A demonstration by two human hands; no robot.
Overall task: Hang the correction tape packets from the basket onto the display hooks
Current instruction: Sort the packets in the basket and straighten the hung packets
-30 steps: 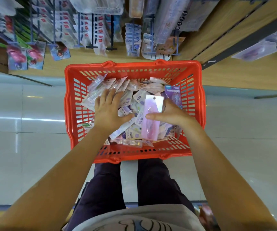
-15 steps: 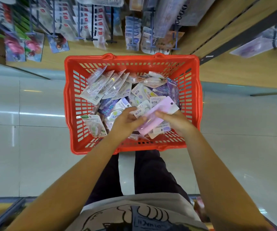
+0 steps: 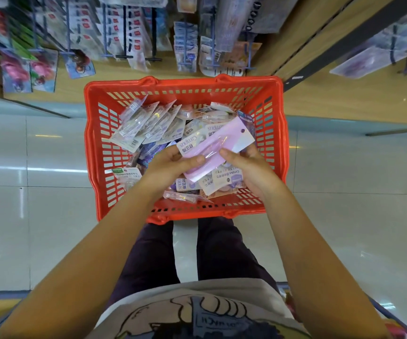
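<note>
Both hands were closed on one pink packet just above the basket: left hand pinched its near-left end, thumb on top; right hand gripped the right long edge, thumb across the face. Packet lay tilted, hang-hole end pointing up-right toward the shelving.

Progress, my read: early. One packet was picked and in hand, none of this load visibly hung. Basket held a thick pile of correction tape packets — fanned clear blister packs at the far-left, Campus-branded cards under the hands. Display hooks above carried carded stock already; blur made it impossible to tell which hook was meant for this packet or whether any was free. Left to do: lift the packet, line the hole up with a hook, slide on, repeat for the rest of the pile.

Versus a second back:
- Left hand had been flat on the pile, fingers spread; now it was on the packet.
- Packet had stood roughly upright in the right hand only; it had since rotated toward diagonal and come up slightly.
- Pile at the far-left was uncovered once the left hand moved off.
- Camera pitched a bit, basket sat lower in view.
</note>
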